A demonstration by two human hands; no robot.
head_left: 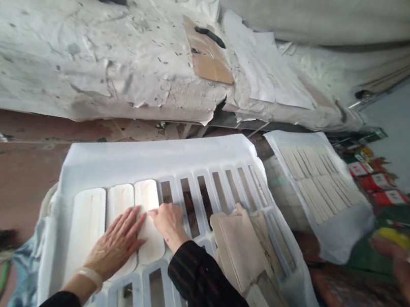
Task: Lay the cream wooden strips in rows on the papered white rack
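Observation:
Three long cream panels with rounded corners lie side by side on a white slatted frame. My left hand rests flat with fingers stretched out across the middle panel and the edge of the right panel. Around that right panel's right edge, my right hand is closed, its thumb on top and its other fingers partly hidden. The left panel lies untouched. Right of my forearm, a stack of beige flat pieces sits on the slatted frame.
Behind the frame runs a table covered in stained white sheeting, with a cardboard piece on it. A second covered rack holds rows of thin strips. At right, a person's arm is near something yellow. A green hose lies on the floor.

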